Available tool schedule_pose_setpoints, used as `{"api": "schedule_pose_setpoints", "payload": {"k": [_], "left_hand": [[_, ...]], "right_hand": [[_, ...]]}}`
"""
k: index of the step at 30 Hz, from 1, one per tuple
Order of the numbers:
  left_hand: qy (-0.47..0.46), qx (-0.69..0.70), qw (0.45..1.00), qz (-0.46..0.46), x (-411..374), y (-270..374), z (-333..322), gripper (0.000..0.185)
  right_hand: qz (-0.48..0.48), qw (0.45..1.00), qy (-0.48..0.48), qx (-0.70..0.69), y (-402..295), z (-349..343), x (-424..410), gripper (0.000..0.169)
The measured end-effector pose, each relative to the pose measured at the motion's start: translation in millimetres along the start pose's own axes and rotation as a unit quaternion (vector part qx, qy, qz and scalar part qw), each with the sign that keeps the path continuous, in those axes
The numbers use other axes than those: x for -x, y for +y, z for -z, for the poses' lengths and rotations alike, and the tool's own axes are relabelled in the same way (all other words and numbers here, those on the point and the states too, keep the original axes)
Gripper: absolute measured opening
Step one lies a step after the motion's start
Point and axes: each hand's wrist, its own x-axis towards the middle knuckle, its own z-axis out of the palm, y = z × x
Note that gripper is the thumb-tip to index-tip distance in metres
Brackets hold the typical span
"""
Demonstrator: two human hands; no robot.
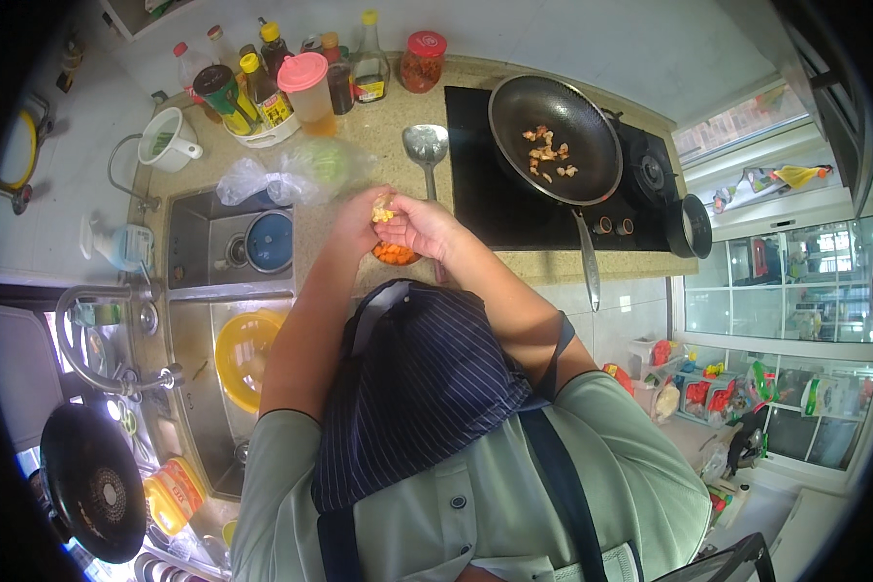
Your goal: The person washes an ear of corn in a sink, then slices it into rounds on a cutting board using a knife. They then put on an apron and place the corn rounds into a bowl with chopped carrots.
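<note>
My left hand (pixel 358 220) and my right hand (pixel 423 227) meet over the counter. Between them is a small clear holder, a bag or cup, with yellow pieces (pixel 383 212) that look like corn kernels. Fingers of both hands close about it, and some of my right fingers extend below it. Directly beneath, a bowl of diced carrots (pixel 395 253) is partly hidden by my hands. A metal wok spatula (pixel 426 147) lies just beyond, its handle passing behind my right wrist. On the black cooktop (pixel 473 218), a wok (pixel 589 160) contains browned meat pieces (pixel 545 154).
A knotted plastic bag with something green (pixel 327 164) lies near the sink (pixel 189 240). Sauce bottles (pixel 269 102) and a red-lidded jar (pixel 422 64) line the wall. The wok handle (pixel 588 269) overhangs the counter edge. A small pot (pixel 690 227) stands at the right. One basin contains a yellow bowl (pixel 244 356).
</note>
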Motion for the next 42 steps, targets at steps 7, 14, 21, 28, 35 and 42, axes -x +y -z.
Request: {"api": "schedule_pose_setpoints", "payload": {"k": [7,14,21,28,35,42], "left_hand": [[-0.005,0.005,1.0,-0.011,7,-2,-20,0.015],[0.117,-0.063,0.991,0.005,2,-7,-26,0.018],[0.085,-0.036,0.995,0.022,-15,-9,-9,0.022],[0.106,0.022,0.994,0.025,-33,-10,3,0.016],[0.103,0.125,0.983,0.09,-29,-4,4,0.023],[0.049,0.069,0.996,-0.027,-17,10,7,0.034]], "right_hand": [[0.069,0.996,0.044,0.022,7,-6,-1,0.019],[0.122,0.981,0.127,0.086,27,-4,-13,0.016],[0.077,0.996,0.036,-0.008,18,5,-16,0.011],[0.111,0.988,0.085,0.067,16,3,-25,0.014],[0.232,0.876,0.137,0.4,22,16,-31,0.011],[0.289,0.87,0.16,0.367,27,23,-31,0.015]]}}
